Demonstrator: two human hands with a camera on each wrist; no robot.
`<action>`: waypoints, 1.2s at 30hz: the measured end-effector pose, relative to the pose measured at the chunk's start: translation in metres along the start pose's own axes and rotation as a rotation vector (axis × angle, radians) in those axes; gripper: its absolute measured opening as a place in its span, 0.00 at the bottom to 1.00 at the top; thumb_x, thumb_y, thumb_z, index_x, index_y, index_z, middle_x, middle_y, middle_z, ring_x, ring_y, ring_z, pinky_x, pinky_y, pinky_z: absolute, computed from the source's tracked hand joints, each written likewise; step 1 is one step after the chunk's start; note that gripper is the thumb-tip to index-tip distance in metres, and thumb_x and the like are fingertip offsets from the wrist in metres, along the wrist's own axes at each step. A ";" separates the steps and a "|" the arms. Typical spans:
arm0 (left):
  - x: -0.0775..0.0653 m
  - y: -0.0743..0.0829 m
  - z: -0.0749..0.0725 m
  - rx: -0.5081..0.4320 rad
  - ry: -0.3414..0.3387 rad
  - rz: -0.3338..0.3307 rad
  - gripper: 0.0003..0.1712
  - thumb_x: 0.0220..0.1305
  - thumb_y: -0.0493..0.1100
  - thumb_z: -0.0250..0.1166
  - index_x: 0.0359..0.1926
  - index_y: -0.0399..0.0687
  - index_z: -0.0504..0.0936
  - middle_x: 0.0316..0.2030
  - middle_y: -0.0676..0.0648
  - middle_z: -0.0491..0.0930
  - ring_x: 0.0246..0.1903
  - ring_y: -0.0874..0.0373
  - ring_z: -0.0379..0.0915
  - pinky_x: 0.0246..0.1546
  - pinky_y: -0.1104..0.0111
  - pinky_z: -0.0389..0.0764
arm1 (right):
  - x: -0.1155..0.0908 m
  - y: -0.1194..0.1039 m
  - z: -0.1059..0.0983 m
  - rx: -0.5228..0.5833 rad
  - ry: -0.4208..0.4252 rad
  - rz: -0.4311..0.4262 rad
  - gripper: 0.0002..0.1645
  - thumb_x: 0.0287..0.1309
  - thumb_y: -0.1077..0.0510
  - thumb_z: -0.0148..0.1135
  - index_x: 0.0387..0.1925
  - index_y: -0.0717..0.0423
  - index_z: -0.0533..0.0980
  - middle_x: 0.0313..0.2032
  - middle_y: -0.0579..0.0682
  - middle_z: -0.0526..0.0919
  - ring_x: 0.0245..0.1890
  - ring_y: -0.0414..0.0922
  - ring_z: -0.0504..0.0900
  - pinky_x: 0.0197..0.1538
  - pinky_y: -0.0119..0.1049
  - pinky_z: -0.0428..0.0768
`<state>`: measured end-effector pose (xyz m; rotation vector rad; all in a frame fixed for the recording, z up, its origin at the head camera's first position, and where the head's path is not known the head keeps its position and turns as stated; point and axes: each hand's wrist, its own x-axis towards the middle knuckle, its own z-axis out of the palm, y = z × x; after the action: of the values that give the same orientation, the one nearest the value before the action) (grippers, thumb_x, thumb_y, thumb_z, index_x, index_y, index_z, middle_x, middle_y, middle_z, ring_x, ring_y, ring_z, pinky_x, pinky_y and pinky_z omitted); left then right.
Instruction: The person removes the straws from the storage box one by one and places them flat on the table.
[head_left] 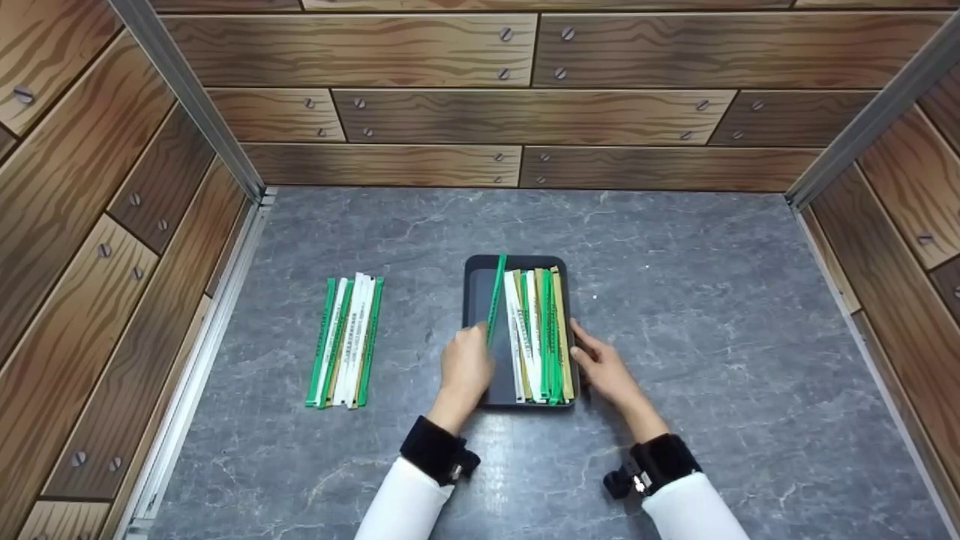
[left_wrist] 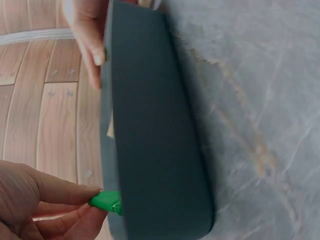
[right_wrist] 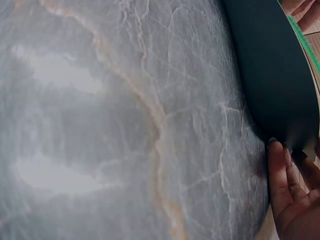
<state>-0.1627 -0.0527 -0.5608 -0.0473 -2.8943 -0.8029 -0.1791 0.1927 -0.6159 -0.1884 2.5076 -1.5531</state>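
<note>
A dark rectangular tray (head_left: pixel 478 300) holds several long, thin wrapped sticks (head_left: pixel 534 337) in green, white and gold, lying lengthwise along its right side. My left hand (head_left: pixel 466 364) is over the tray's left side, pinching one green wrapped stick (head_left: pixel 496 294) that slants up toward the far rim. In the left wrist view, thumb and fingers squeeze the end of this green stick (left_wrist: pixel 106 201) beside the tray wall (left_wrist: pixel 150 120). My right hand (head_left: pixel 609 375) touches the tray's right side with extended fingers. The right wrist view shows its fingertips (right_wrist: pixel 276 150) against the tray's corner.
To the left of the tray, a separate bundle of similar green, white and gold wrapped sticks (head_left: pixel 346 341) lies on the grey marbled tabletop (head_left: pixel 712 300). Wood-patterned panels (head_left: pixel 435 49) wall the table at the back and both sides.
</note>
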 end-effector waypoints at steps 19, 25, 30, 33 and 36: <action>-0.011 -0.054 -0.054 -0.098 0.220 -0.186 0.24 0.60 0.32 0.66 0.59 0.42 0.79 0.41 0.38 0.84 0.34 0.42 0.82 0.30 0.53 0.82 | 0.000 -0.002 -0.001 0.015 -0.015 0.037 0.33 0.71 0.61 0.53 0.74 0.53 0.58 0.70 0.63 0.59 0.70 0.62 0.58 0.70 0.53 0.54; -0.013 -0.090 -0.069 -0.101 0.247 -0.303 0.21 0.63 0.32 0.64 0.57 0.39 0.80 0.38 0.38 0.84 0.33 0.42 0.81 0.29 0.51 0.81 | 0.000 -0.002 -0.001 0.003 -0.026 0.053 0.33 0.71 0.60 0.52 0.74 0.52 0.57 0.70 0.64 0.58 0.70 0.62 0.57 0.71 0.53 0.54; -0.016 -0.120 -0.080 -0.085 0.242 -0.427 0.19 0.65 0.34 0.62 0.57 0.41 0.80 0.43 0.36 0.83 0.36 0.39 0.81 0.30 0.47 0.80 | 0.000 -0.002 -0.001 -0.006 -0.031 0.082 0.34 0.72 0.59 0.52 0.75 0.48 0.56 0.71 0.62 0.57 0.70 0.63 0.56 0.71 0.55 0.51; -0.019 -0.135 -0.087 -0.075 0.206 -0.496 0.20 0.68 0.35 0.60 0.60 0.42 0.79 0.46 0.35 0.82 0.37 0.38 0.81 0.31 0.46 0.79 | 0.000 -0.002 -0.001 -0.002 -0.033 0.078 0.34 0.72 0.59 0.51 0.75 0.49 0.56 0.71 0.62 0.56 0.71 0.63 0.55 0.71 0.55 0.51; -0.021 -0.147 -0.092 -0.068 0.168 -0.550 0.20 0.70 0.35 0.57 0.62 0.42 0.77 0.48 0.34 0.81 0.37 0.37 0.80 0.32 0.46 0.79 | 0.000 -0.001 -0.001 -0.006 -0.032 0.070 0.34 0.72 0.59 0.51 0.75 0.50 0.56 0.71 0.63 0.56 0.71 0.63 0.55 0.71 0.55 0.51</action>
<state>-0.1406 -0.2263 -0.5604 0.7969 -2.7361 -0.9237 -0.1794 0.1926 -0.6144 -0.1239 2.4669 -1.5046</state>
